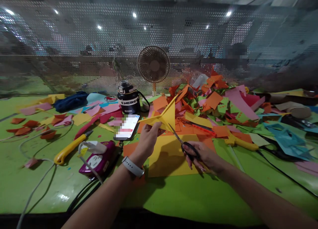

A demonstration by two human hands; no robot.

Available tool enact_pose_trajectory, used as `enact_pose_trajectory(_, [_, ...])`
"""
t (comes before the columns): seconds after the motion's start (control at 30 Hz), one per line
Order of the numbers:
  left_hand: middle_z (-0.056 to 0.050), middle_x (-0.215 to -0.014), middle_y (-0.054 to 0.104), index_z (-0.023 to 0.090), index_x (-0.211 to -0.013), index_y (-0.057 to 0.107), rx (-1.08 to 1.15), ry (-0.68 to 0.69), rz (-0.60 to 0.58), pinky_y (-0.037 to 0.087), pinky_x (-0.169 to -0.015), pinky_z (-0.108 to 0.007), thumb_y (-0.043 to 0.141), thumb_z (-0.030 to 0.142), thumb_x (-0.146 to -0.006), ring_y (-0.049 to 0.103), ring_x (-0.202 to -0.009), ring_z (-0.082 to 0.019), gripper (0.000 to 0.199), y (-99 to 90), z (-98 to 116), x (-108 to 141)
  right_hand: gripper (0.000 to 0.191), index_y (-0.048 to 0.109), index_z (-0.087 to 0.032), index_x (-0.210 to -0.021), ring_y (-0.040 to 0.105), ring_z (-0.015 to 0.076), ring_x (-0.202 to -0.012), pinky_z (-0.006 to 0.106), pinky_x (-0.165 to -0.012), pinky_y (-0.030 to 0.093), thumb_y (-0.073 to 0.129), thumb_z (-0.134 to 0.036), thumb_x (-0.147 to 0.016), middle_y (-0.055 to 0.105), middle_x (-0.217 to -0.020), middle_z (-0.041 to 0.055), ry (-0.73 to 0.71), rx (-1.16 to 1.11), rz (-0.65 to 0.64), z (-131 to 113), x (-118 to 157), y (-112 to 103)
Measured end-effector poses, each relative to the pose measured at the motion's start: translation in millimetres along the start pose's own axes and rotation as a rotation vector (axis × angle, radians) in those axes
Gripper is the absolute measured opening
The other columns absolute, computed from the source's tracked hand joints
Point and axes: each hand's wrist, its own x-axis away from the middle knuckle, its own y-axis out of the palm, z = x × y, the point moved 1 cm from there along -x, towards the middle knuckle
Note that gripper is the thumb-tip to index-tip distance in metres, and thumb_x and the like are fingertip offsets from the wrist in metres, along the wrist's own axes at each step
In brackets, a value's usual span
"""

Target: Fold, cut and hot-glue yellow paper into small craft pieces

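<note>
My left hand (149, 136) is closed on a folded piece of yellow paper (167, 117) and holds it up above the table. A pair of black-handled scissors (177, 136) is in my right hand (198, 153), with the fingers in the handle loops. The blades point up and to the left, with their tips at the lower edge of the folded paper. Whether they are cutting into it I cannot tell. Below both hands a flat yellow sheet (169, 159) lies partly over orange paper (131, 151).
A phone (128, 126), black bottle (128, 98) and small fan (153, 64) stand beyond my hands. Left are a purple power strip (99, 159) with cables and a yellow-handled tool (68, 151). Colourful paper scraps (213, 100) heap up at right, near a yellow glue gun (242, 143).
</note>
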Motion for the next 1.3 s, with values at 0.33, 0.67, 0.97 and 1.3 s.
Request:
enact_pose_trajectory(0.33, [0.003,-0.062,0.059,0.015,-0.062,0.060,0.016,0.033,-0.066,0.054,-0.073,-0.028,0.069,0.032,-0.064,0.056,-0.059,-0.010,0.019,-1.7,-3.3,-4.2,0.046,0.051,-0.016,-0.078,0.026,-0.0003,-0.026,0.015,-0.027,0.014,0.063,-0.060,-0.077,0.061,-0.050,-0.0042,0.018,0.010,0.043,-1.7,1.1,0.2])
enact_pose_trajectory(0.67, [0.003,-0.060,0.060,0.016,-0.058,0.059,0.016,0.013,-0.065,0.055,-0.073,-0.029,0.069,0.032,-0.065,0.054,-0.054,-0.009,0.020,-4.8,-9.6,-9.9,0.050,0.052,-0.017,-0.076,0.028,0.0022,-0.032,0.018,-0.034,0.014,0.069,-0.063,-0.067,0.053,-0.044,-0.0073,0.038,-0.005,0.106,6.3,-6.1,-2.7])
enact_pose_trajectory(0.97, [0.005,-0.056,0.054,0.016,-0.059,0.058,0.053,-0.017,-0.055,0.054,-0.073,-0.029,0.070,0.030,-0.061,0.052,-0.053,-0.009,0.019,-4.4,-9.5,-9.6,0.052,0.052,-0.016,-0.075,0.036,0.0025,-0.034,0.018,-0.037,0.019,0.074,-0.061,-0.060,0.054,-0.044,-0.0070,0.052,-0.031,0.141,-1.3,-3.3,3.5])
enact_pose_trajectory(1.3, [0.007,-0.050,0.043,0.017,-0.052,0.048,-0.032,-0.032,-0.048,0.052,-0.064,-0.025,0.070,0.034,-0.062,0.047,-0.050,-0.008,0.029,-2.1,-11.0,-4.3,0.051,0.052,-0.016,-0.077,0.024,0.0006,-0.029,0.019,-0.033,0.011,0.069,-0.062,-0.067,0.056,-0.044,-0.0068,0.041,0.014,0.121,-0.3,-3.7,0.3])
